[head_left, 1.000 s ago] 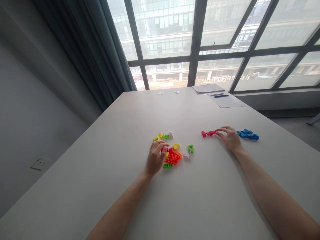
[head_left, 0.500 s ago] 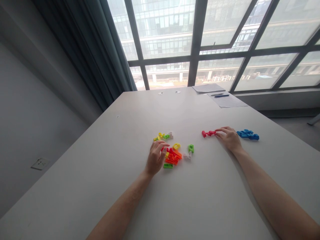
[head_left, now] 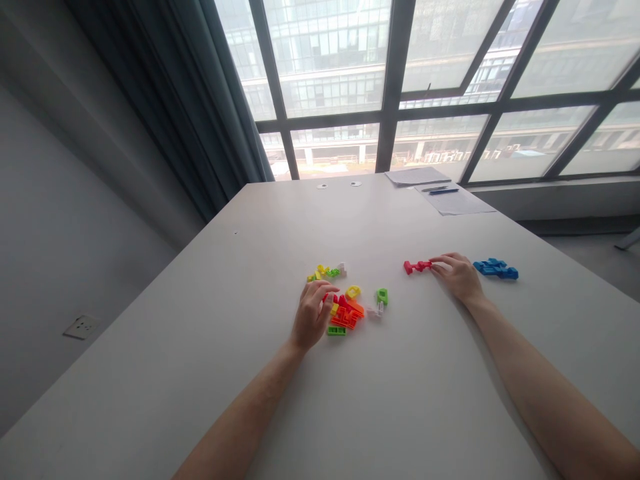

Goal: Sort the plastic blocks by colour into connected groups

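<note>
My right hand point(head_left: 457, 275) pinches the right end of a short row of red toy building blocks point(head_left: 416, 267) lying on the table. Just beyond its knuckles is a cluster of blue blocks point(head_left: 496, 269). On the left, my left hand point(head_left: 314, 315) rests at the side of a mixed pile, its fingers curved and thumb and forefinger apart. Orange blocks point(head_left: 347, 317) make up most of that pile, with a yellow ring-like block point(head_left: 353, 292) behind and a green block point(head_left: 337, 331) in front. My fingers partly hide a few red and yellow pieces.
Right of the pile lie another green block point(head_left: 383, 296) and a clear or white piece point(head_left: 375, 312). Yellow and green pieces point(head_left: 326, 272) sit behind my left hand. Papers point(head_left: 455, 202) with pens point(head_left: 443, 191) lie at the white table's point(head_left: 320, 413) far right, before the window.
</note>
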{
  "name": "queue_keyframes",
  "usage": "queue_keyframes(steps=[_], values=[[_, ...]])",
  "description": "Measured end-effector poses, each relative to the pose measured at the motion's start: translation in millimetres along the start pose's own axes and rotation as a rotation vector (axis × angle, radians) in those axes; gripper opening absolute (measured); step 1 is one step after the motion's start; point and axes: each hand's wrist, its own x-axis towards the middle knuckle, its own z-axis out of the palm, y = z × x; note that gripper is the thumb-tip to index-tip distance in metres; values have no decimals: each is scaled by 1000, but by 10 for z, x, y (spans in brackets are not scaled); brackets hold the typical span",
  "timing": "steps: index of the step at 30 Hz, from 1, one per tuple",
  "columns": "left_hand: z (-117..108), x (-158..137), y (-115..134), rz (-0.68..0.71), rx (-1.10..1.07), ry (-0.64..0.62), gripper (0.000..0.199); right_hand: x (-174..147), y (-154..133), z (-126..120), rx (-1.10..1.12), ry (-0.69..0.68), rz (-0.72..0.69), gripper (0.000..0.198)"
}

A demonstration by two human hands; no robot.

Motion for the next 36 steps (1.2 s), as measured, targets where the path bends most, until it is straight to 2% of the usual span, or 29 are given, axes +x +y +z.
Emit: queue_keyframes(steps=[14,22,25,28,32,36], values=[[-17,6,-6,-23,32,27,28,-8,-29,-10,17,11,-12,30],[-124,71,-168,-84,66,72,27,-6,-100,-44,27,88,-10,33],[-166,89,-239,-106,32,14,25,-12,-292,-62,57,122,-44,30],[-171,88,-273,-75,29,-84,20,-57,-621,-38,141,112,-136,25],[-138,66,-270,-29,112,-150,18,-178,-1091,43,260,-18,-292,20],[-116,54,-252,-22,182,-135,12,-274,-1344,68,351,-130,-406,20]])
